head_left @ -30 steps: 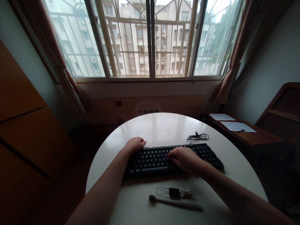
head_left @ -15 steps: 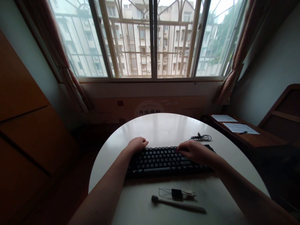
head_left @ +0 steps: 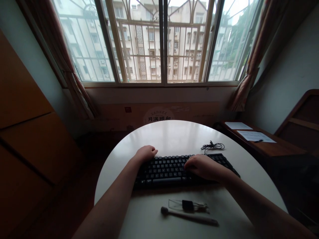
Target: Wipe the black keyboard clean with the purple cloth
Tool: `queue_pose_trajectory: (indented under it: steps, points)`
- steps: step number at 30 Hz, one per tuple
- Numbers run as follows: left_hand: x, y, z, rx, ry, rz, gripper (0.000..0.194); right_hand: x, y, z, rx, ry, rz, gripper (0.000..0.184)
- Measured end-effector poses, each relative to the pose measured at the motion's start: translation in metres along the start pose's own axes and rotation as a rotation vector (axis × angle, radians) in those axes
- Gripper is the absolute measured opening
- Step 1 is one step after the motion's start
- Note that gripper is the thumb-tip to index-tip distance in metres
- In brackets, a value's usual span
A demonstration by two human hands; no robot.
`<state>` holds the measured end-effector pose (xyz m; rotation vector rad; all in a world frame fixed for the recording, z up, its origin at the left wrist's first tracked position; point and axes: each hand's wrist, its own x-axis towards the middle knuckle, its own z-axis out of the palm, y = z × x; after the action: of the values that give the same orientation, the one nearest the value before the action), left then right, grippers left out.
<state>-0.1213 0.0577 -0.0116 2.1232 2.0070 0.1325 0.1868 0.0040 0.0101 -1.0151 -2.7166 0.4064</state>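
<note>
A black keyboard (head_left: 165, 169) lies across the white round table. My left hand (head_left: 146, 153) is closed at the keyboard's back left corner, its fingers curled and partly hidden. Over the right part of the main keys, my right hand (head_left: 199, 164) is closed in a pinch, fingertips down at the keys. A small dark purplish spot shows at those fingertips; what it is I cannot make out. In front of the keyboard lie a toothbrush (head_left: 190, 217) with dark bristles and a wire keycap puller (head_left: 188, 205) with a black middle.
A coiled black cable (head_left: 213, 145) lies behind the keyboard's right end. The white table (head_left: 171, 132) has a curved far edge below the window. To the right, a brown wooden surface (head_left: 286, 146) bears paper sheets (head_left: 256, 135) and a pen (head_left: 258, 141).
My right hand moved right and back across the keys, then came forward and slightly left again. My left hand stays at the keyboard's corner. The whole view shifted slightly at first.
</note>
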Motion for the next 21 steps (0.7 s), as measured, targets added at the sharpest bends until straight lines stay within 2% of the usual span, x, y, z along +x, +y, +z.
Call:
queue_pose_trajectory:
  steps: [4, 11, 17, 21]
  points:
    - [0.0, 0.0, 0.0, 0.005, -0.003, 0.007, 0.039, 0.003, -0.002, 0.005, -0.041, 0.05, 0.053, 0.025]
    - [0.001, -0.001, 0.001, 0.006, -0.006, -0.007, 0.038, -0.001, -0.005, -0.002, -0.033, -0.023, 0.049, 0.024]
    - [-0.002, 0.001, -0.002, 0.004, -0.007, 0.001, 0.038, 0.003, -0.012, 0.007, -0.072, 0.058, 0.105, 0.024]
    - [-0.001, 0.001, -0.001, 0.015, -0.004, 0.005, 0.038, 0.001, -0.013, 0.006, -0.061, 0.048, 0.078, 0.025]
